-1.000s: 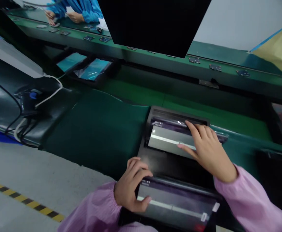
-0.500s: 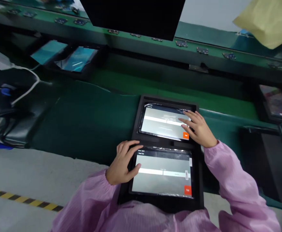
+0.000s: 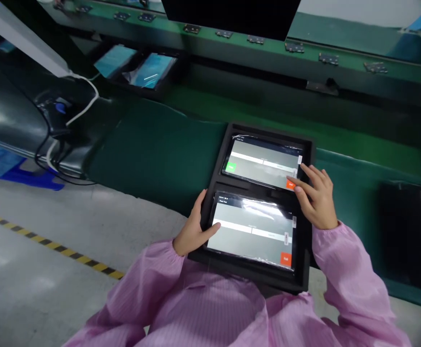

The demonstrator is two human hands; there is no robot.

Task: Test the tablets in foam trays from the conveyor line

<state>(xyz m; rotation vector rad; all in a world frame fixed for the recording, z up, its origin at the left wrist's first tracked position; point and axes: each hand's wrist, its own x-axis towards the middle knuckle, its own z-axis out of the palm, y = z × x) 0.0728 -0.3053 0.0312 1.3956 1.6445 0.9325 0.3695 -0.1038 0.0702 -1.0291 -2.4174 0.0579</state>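
A black foam tray (image 3: 216,179) holds two lit tablets, one above the other. The upper tablet (image 3: 259,169) shows a green button at lower left and a red one at lower right. My right hand (image 3: 315,195) is over that tablet's right end, fingers apart, a fingertip at the red button. On the lower tablet (image 3: 248,248) only a red button shows. My left hand (image 3: 195,230) lies along the tray's left side, its thumb stretched over the lower tablet's left edge and its fingers extended upward. Neither hand holds anything lifted.
Beneath the tray is a green-covered bench (image 3: 152,149), whose front edge the tray overhangs. Blue-filmed panels (image 3: 154,70) lie in a tray at back left. Several circuit boards (image 3: 294,47) line a raised ledge under a dark monitor (image 3: 232,17). Cables (image 3: 87,99) run at left.
A green button has appeared on the upper tablet. My left hand has moved from the lower tablet's top corner to the tray's side. My right fingers have shifted to the red button. The view has shifted.
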